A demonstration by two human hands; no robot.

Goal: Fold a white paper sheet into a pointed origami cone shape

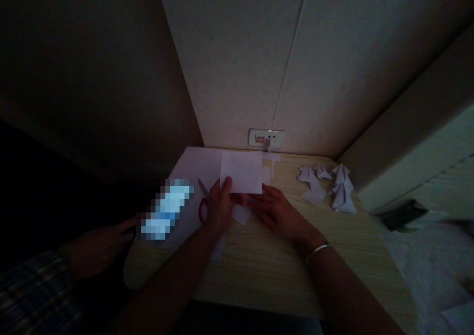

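Note:
A white rectangular sheet of paper is held a little above the wooden table, with my left hand pinching its lower left corner, thumb on top. My right hand is at the lower right corner, its fingers spread and reaching partly under the paper; it does not grip it. Red-handled scissors lie beside my left hand, partly hidden by it. Under them is a large white sheet. Smaller paper pieces lie below and between my hands.
Several folded paper shapes stand at the table's right side. Another person's hand holds a lit, blurred phone over the left edge. A wall socket with a plug is behind the wooden table. Paper strips lie near the wall.

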